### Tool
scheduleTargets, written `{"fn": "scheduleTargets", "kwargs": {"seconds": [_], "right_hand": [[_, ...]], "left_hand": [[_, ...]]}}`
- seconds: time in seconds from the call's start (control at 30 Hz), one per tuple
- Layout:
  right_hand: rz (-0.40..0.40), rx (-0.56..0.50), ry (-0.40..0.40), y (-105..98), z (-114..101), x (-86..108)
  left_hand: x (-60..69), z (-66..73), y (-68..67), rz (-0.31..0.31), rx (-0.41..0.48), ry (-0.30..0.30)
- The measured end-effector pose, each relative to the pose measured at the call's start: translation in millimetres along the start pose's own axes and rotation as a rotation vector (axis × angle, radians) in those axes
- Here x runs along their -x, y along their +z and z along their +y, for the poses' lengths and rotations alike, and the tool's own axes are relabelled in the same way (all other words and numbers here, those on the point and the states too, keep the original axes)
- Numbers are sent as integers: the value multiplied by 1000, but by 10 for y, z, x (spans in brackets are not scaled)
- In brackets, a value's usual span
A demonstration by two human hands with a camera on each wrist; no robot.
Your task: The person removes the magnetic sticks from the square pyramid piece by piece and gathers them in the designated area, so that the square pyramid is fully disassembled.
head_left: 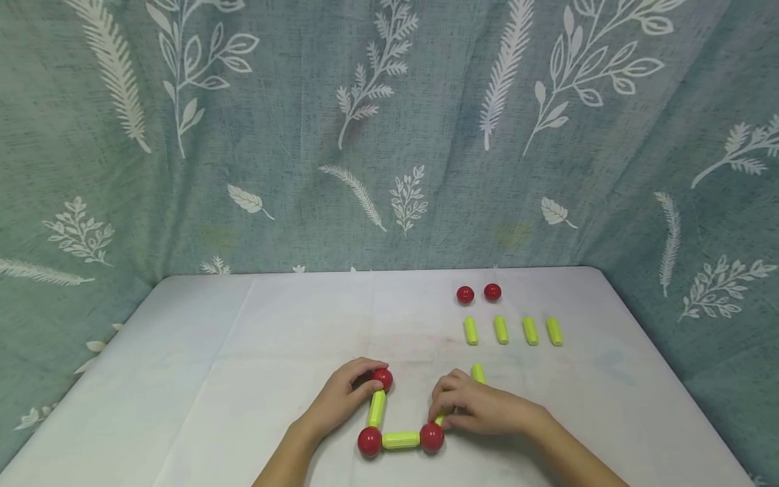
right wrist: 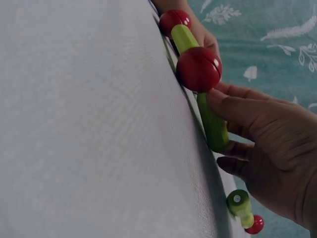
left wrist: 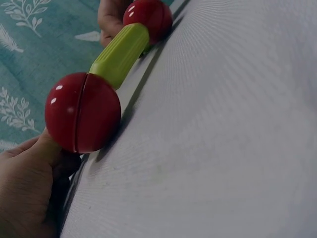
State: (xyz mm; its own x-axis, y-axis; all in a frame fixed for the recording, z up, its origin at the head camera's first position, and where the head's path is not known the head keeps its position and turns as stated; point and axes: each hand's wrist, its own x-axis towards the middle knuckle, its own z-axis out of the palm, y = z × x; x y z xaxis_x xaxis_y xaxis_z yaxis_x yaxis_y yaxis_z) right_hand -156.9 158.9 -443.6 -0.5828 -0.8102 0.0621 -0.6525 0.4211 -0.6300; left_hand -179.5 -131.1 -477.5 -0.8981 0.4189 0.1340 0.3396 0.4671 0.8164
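Your left hand [head_left: 341,398] held the far red ball [head_left: 383,379] between thumb and fingers, at the far left corner of a three-sided piece lying in front of you. Your right hand [head_left: 481,404] pinched the gripped green rod [right wrist: 214,126] with its thumb and fingers; that rod's end met the near right red ball [head_left: 432,438].

From the ball under your left hand, the left green rod [head_left: 377,409] ran toward you to the near left red ball [head_left: 370,442]. Between the two near balls lay the crosswise green rod [head_left: 401,441], touching both.

Just beyond your right hand, partly hidden by it, lay a loose green rod [head_left: 478,373]. Farther out on the right, four spare green rods [head_left: 501,330] stood apart from one another in a row, all pointing roughly away from you. Behind them sat two spare red balls [head_left: 492,292], near each other and close to the far edge of the white table [head_left: 292,325]. Past that edge hung a blue-green cloth [head_left: 280,122], printed with white leaves and sprigs.
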Motion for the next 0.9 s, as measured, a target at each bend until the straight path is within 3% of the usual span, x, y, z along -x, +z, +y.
{"fn": "scheduleTargets", "kwargs": {"seconds": [0.13,0.27,0.5,0.73,0.9], "right_hand": [[23,70,58,28,-21,-41],[69,69,128,17,-52,-61],[202,-3,184,-91,-83,-19],[238,-90,169,-188,-68,36],[274,-246,179,-242,-17,69]], "left_hand": [[7,4,2,6,4,-2],[14,20,3,12,12,-5],[11,43,-7,43,1,-17],[0,29,0,49,-13,-16],[-2,21,5,62,-23,-5]]}}
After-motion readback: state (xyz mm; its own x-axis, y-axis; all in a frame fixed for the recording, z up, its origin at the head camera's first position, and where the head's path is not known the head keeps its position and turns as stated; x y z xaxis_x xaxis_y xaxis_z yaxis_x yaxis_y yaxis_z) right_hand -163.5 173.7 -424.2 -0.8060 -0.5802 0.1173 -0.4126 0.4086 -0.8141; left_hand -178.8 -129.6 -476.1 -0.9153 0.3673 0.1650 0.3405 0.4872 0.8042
